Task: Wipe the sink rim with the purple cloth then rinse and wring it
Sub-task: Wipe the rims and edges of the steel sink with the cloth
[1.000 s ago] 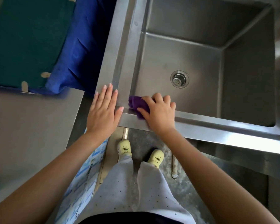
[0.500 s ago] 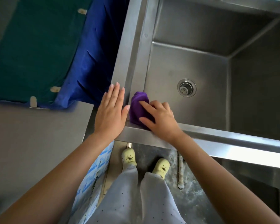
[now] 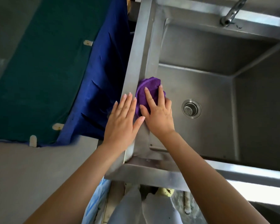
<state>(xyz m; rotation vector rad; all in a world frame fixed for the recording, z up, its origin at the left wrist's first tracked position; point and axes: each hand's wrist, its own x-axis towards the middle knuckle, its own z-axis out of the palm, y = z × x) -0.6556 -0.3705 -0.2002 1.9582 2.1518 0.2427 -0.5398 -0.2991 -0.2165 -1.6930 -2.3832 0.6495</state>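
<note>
**op1:** Since a second ago my right hand has slid the purple cloth off the near corner and up the left side of the sink rim.

**op2:** so how far along are you?

**op1:** Mid-wipe, I'd say. Far stretch of the left rim isn't reached yet, then rinse and wring under the faucet, which looks dry.

**op2:** hands?

**op1:** Right one's spread flat, pressing the cloth down, not gripping it. Left hand lies open and empty on the rim just beside it. Cloth's bunched, draped over the rim's inner edge.
</note>
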